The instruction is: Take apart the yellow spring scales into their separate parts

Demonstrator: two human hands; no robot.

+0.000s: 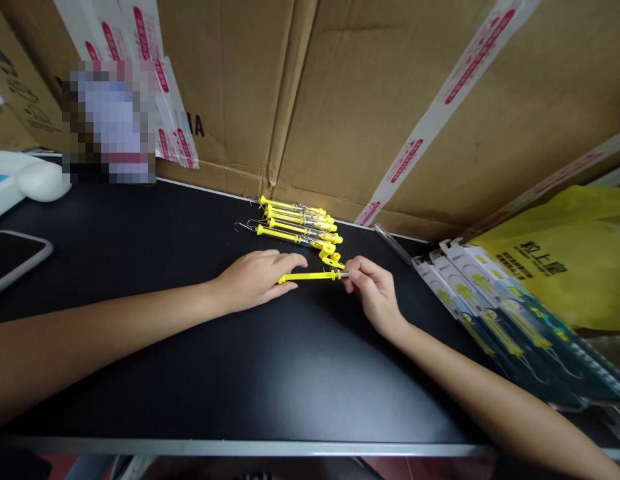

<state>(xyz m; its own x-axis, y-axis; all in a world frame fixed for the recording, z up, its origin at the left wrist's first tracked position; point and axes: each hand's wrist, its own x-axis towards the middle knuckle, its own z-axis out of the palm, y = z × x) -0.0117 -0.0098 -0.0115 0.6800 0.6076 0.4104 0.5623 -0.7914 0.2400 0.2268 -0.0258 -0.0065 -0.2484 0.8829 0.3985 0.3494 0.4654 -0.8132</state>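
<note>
A slim yellow tube-shaped tool [313, 275] with a metal rod at its right end spans the gap between my hands. My left hand [255, 280] has its thumb below and its fingers above the tool's left end, holding it loosely. The thumb and forefinger of my right hand [375, 293] pinch the rod end. Just beyond lie several similar yellow tools with wire hooks [295, 223], side by side on the black table [290, 373]. A small yellow plastic part [330, 253] sits between them and my right hand.
Tall cardboard [230, 100] stands along the back edge. Several packaged hook tools [490, 300] and a yellow bag [555, 247] are at the right. At the left are a phone [15, 260] and a white rounded object [43, 180]. A clear thin tube [393, 243] lies at the back right.
</note>
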